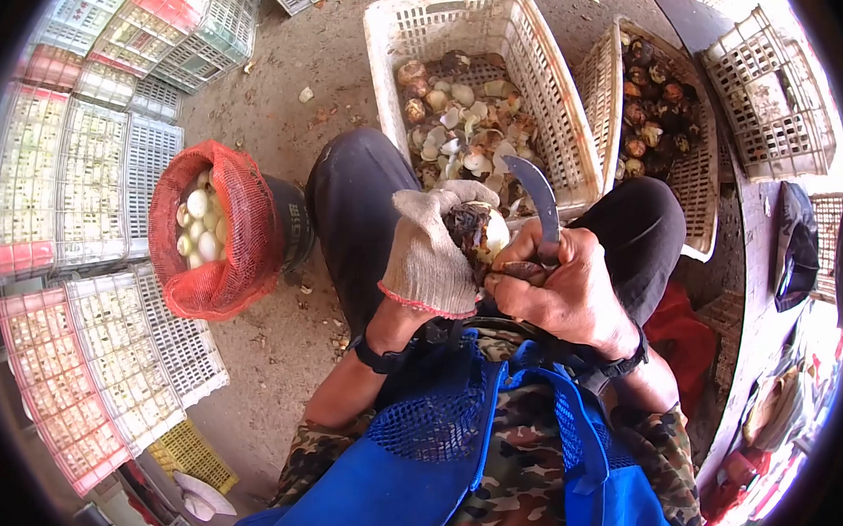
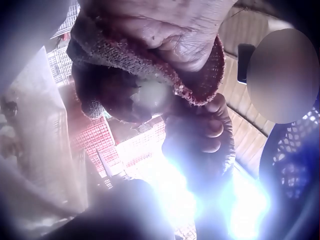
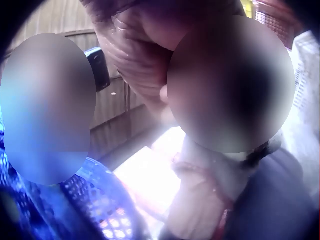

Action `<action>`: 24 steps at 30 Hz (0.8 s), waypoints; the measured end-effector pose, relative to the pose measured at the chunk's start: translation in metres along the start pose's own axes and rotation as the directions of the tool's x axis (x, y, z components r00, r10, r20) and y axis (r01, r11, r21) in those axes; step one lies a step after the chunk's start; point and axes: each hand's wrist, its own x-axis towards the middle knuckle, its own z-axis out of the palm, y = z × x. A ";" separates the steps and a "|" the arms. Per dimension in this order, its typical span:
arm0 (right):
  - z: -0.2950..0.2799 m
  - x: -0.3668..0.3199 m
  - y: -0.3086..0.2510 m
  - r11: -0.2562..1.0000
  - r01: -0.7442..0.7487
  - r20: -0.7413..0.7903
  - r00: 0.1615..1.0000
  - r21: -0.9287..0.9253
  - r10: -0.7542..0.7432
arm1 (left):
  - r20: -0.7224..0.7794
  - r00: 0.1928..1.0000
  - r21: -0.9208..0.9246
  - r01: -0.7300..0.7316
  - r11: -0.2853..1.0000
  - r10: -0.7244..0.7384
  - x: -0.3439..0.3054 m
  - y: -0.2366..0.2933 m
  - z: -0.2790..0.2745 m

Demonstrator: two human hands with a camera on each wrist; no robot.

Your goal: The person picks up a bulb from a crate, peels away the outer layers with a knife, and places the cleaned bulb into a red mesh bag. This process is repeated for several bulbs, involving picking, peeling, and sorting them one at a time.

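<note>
In the head view my left hand [image 1: 431,249], in a beige knitted glove with a red cuff, grips a partly peeled onion [image 1: 496,234]. Dark, ragged skin clings to one side of it; pale flesh shows on the other. My bare right hand [image 1: 571,293] holds a curved knife [image 1: 535,195] by its handle, the blade pointing up and away from me. The right fingers are close beside the onion. In the left wrist view the glove [image 2: 125,55] curls around the onion [image 2: 150,95], which is in shadow. A blurred patch covers much of the right wrist view.
Between my knees and beyond stands a white crate [image 1: 552,76] with peelings and some onions. Right of it, another crate [image 1: 599,73] holds dark unpeeled onions. A red mesh bag [image 1: 254,227] of peeled onions lines a bucket at left. Stacked crates [image 1: 97,155] fill the left side.
</note>
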 end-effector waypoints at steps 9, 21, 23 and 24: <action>-0.018 0.005 -0.031 0.990 0.071 -0.116 0.990 -0.118 -0.085 | 0.012 0.971 -0.623 0.194 0.758 -0.238 0.020 -0.024 -0.023; -0.010 -0.001 -0.020 0.959 -0.271 0.124 0.952 -0.080 0.279 | 0.077 0.982 -0.808 0.164 0.566 -0.174 0.014 -0.012 -0.023; -0.006 -0.004 -0.013 0.944 -0.329 0.202 0.923 -0.027 0.328 | 0.058 0.984 -0.800 0.145 0.582 -0.167 0.013 -0.009 -0.017; -0.007 -0.005 -0.012 0.935 -0.352 0.202 0.914 -0.034 0.351 | 0.093 0.982 -0.796 0.171 0.581 -0.163 0.013 -0.009 -0.018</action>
